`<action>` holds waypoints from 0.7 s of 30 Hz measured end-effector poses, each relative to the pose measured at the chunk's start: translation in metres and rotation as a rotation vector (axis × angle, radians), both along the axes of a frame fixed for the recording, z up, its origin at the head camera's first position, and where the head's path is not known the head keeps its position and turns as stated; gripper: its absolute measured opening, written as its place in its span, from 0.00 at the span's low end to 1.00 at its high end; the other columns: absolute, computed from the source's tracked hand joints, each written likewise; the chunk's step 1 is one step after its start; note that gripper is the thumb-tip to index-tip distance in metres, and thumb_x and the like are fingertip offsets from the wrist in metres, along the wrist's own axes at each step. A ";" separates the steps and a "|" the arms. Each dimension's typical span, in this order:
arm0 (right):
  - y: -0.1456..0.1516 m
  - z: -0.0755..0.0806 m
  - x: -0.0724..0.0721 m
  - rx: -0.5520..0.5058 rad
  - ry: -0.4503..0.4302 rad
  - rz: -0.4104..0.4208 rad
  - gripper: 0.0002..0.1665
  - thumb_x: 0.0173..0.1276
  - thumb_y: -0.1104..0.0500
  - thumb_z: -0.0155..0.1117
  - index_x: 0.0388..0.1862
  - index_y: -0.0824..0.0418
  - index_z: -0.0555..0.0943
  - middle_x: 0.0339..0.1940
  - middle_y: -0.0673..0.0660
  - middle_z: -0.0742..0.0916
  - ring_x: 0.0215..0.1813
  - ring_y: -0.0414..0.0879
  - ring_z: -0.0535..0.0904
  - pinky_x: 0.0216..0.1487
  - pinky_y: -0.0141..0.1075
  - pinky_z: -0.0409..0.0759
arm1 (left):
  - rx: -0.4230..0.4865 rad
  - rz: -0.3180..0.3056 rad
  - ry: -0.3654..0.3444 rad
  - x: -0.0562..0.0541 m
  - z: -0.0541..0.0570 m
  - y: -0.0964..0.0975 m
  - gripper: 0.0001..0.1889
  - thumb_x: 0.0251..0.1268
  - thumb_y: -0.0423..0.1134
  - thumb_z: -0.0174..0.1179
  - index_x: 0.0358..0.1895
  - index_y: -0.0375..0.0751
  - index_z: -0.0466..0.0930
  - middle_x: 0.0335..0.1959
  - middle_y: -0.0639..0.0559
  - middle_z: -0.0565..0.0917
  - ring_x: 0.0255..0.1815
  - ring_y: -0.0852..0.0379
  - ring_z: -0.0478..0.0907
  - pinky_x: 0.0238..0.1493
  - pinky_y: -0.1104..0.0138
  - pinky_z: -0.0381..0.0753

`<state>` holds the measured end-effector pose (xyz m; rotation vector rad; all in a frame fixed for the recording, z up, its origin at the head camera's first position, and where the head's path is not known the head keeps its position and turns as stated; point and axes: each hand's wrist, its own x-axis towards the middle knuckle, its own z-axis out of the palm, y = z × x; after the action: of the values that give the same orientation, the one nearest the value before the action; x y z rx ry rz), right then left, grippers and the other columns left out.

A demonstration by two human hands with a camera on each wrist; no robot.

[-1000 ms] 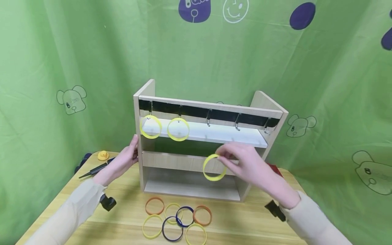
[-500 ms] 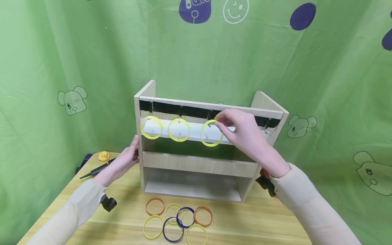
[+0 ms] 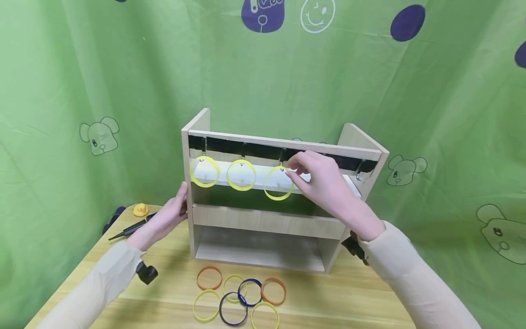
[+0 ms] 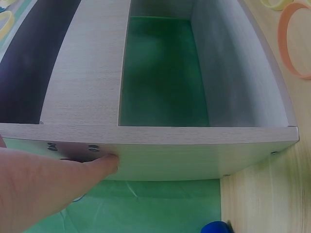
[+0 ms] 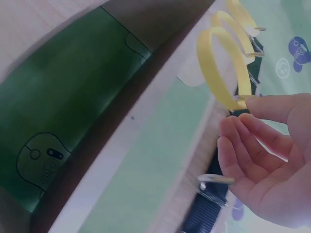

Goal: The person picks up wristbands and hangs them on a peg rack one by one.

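Note:
A small wooden shelf unit carries a row of metal hooks on a black strip. Two yellow wristbands hang from its left hooks. On the third hook hangs another yellow wristband, also seen as a yellow loop in the right wrist view. My right hand is just right of that band, thumb and fingertips parted beside the hook. With its fingers along the outer side, my left hand rests against the unit's left panel.
Orange, yellow and dark blue wristbands lie on the table before the unit, among them an orange one and a dark blue one. A yellow toy duck and a black pointed tool sit at left. A green curtain hangs behind.
My right hand has raised the third yellow wristband from low before the unit to the third hook and let it go there. My left hand stays at the left panel.

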<state>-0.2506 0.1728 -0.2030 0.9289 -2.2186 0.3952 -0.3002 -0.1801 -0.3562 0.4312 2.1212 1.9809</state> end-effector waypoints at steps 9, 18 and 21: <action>0.013 -0.021 0.029 -0.009 0.044 0.073 0.07 0.60 0.68 0.72 0.37 0.65 0.83 0.32 0.56 0.88 0.33 0.43 0.84 0.36 0.35 0.87 | 0.005 -0.001 0.006 0.000 0.000 0.001 0.50 0.72 0.72 0.21 0.79 0.29 0.38 0.79 0.27 0.44 0.81 0.31 0.42 0.83 0.46 0.44; 0.022 -0.106 0.032 0.010 -0.117 0.128 0.08 0.56 0.69 0.72 0.34 0.63 0.82 0.30 0.53 0.87 0.31 0.38 0.82 0.32 0.24 0.84 | -0.021 0.001 0.003 0.000 0.000 0.000 0.50 0.71 0.72 0.19 0.79 0.31 0.35 0.80 0.27 0.42 0.82 0.32 0.41 0.83 0.45 0.44; 0.025 -0.137 0.031 0.031 -0.194 0.086 0.08 0.56 0.68 0.72 0.33 0.61 0.82 0.29 0.52 0.87 0.30 0.37 0.81 0.31 0.24 0.83 | -0.030 0.000 0.006 0.001 0.000 0.000 0.50 0.72 0.72 0.19 0.79 0.31 0.36 0.80 0.27 0.42 0.82 0.32 0.41 0.83 0.45 0.44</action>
<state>-0.2195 0.1973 -0.3401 1.0434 -2.3710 0.5114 -0.2997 -0.1802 -0.3562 0.4331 2.1514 1.9480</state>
